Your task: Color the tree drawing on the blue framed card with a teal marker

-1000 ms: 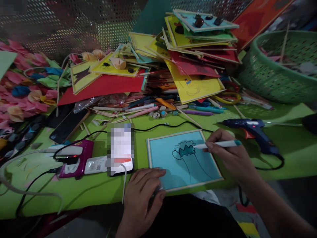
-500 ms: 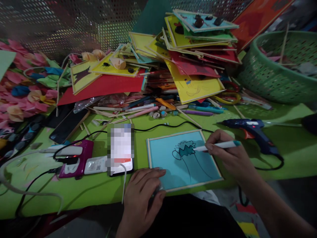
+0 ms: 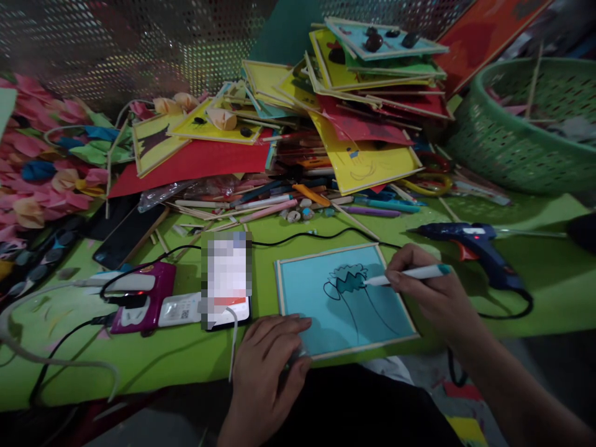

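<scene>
A blue card (image 3: 311, 285) with a thin stick frame lies on the green table, bearing a black outline drawing with a dark teal patch near its top. In my right hand (image 3: 421, 282) is a white felt-tip marker (image 3: 423, 272) with a teal end, its tip touching the edge of the teal patch. My left hand (image 3: 272, 360) rests over the card's lower left corner, fingers loosely stretched and thumb below the edge. Something greyish shows between thumb and fingers, too hidden to name.
Left of the card lie a phone (image 3: 228, 279) and a purple power strip (image 3: 144, 298) with cables. A glue gun (image 3: 470, 239) lies at right, near a green basket (image 3: 526, 136). Behind are a pile of framed cards (image 3: 367, 174), scattered markers and sticks, and pink paper flowers (image 3: 37, 149).
The marker tip has shifted very slightly at the teal patch. Otherwise nothing has visibly moved.
</scene>
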`<state>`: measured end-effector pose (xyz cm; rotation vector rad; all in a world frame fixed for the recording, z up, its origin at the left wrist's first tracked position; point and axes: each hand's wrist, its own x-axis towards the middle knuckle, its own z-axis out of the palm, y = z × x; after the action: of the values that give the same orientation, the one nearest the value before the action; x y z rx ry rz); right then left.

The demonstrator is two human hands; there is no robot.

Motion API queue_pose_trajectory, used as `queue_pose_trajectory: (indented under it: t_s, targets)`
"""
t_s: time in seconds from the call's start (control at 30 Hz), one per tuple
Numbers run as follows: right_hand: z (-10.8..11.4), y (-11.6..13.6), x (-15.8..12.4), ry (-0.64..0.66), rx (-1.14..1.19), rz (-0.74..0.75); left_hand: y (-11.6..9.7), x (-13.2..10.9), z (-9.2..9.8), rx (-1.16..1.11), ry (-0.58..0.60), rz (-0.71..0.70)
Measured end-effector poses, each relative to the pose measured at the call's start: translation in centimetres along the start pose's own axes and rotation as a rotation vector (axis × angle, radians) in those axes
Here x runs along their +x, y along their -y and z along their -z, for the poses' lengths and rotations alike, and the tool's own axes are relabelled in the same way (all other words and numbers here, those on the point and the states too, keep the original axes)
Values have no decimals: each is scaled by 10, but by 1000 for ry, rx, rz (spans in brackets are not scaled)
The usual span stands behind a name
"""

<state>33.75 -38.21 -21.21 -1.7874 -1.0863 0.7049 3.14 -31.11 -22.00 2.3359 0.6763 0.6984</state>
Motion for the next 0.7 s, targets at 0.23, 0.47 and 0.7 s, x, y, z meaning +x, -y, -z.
queue_pose_trajectory:
  t_s: [0.23, 0.47, 0.7]
  targets:
    - [1, 0, -1, -28, 2, 0, 1, -2, -1, 0, 10, 7]
    - [0, 0, 0, -43, -8, 13, 1, -1, -1, 0, -2, 9]
    - [-1, 2, 2, -46, 9, 12, 0, 1, -1, -5, -1, 5]
